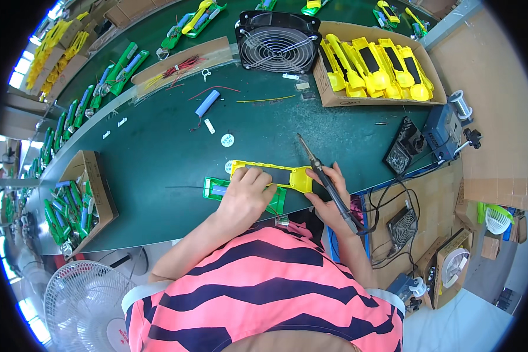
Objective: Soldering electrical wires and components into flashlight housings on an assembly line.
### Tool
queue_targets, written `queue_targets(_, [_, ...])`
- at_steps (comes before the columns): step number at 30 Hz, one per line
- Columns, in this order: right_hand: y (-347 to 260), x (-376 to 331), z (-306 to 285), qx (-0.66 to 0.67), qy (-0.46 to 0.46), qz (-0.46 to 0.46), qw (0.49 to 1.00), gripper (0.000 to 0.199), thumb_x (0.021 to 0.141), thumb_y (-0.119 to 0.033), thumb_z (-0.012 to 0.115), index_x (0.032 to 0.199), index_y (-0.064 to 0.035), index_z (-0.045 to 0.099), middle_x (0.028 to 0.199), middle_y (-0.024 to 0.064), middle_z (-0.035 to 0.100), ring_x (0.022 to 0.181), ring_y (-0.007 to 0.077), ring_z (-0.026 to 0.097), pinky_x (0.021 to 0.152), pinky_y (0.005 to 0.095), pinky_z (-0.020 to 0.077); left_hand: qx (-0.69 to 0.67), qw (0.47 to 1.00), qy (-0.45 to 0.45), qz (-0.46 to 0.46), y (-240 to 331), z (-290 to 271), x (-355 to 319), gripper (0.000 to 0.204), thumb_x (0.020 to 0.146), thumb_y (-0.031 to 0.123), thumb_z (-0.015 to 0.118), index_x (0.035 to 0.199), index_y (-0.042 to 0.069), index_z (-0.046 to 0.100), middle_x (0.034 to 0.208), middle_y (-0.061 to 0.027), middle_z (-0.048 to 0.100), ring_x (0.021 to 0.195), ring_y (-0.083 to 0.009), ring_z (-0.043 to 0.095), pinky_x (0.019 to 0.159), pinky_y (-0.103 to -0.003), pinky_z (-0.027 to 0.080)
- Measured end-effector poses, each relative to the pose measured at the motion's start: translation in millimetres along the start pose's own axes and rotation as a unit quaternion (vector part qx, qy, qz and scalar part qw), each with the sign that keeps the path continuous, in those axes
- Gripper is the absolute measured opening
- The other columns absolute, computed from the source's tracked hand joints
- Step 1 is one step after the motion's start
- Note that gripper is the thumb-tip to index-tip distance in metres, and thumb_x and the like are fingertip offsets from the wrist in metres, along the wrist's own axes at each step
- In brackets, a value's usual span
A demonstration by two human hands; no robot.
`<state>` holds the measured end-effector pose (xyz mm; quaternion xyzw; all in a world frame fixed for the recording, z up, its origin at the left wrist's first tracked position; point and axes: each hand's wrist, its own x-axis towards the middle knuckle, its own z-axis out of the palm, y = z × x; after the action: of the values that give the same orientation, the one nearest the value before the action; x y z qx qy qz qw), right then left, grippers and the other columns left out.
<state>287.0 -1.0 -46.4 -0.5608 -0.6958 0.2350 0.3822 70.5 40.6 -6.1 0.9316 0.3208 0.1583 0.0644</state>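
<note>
A long green bench point(158, 146) carries a black fan point(278, 40), a blue battery cell point(207, 102) and cardboard boxes of yellow casings point(375, 67). At its near edge, the left hand point(244, 196) presses curled fingers on a yellow casing point(273, 175) lying over a green one point(217, 189). The right hand point(330, 196) grips a soldering iron point(325, 179), its fingertips touching the casing's right end.

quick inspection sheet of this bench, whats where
surface: green mat, worn.
job's things: yellow housing lying over a green housing.
clutter: blue cylinder cell, loose wires, white disc.
hands: left hand presses on the yellow housing; right hand grips a soldering iron, tip raised.
cables: black leads hang at the right edge.
surroundings: box of yellow housings, black fan, box of green housings.
</note>
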Motion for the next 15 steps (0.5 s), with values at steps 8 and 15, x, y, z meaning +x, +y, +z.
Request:
queue_targets(8, [-1,10,9,0.046,0.002,0.000,0.999,0.051,0.068,-0.005,0.068,0.113,-0.0063,0.045,0.106,0.0055,0.059,0.104,0.0259,0.053,0.102,0.0428,0.0287,-0.115,0.980,0.157,-0.034,1,30,-6,0.017,0.061,0.005,0.056,0.077,0.005,0.060,0.074,-0.0053,0.053,0.070,-0.0220,0.052,0.067,-0.033,0.040])
queue_targets(15, [3,26,18,0.053,-0.049,-0.111,0.991,0.040,0.066,-0.011,0.072,0.100,-0.0045,0.052,0.098,0.0044,0.064,0.093,0.0217,0.059,0.101,0.0430,0.0304,-0.059,0.981,0.034,-0.182,-15,29,0,0.003,0.070,0.004,0.058,0.072,0.004,0.060,0.068,-0.0100,0.052,0.067,-0.0276,0.054,0.062,-0.037,0.040])
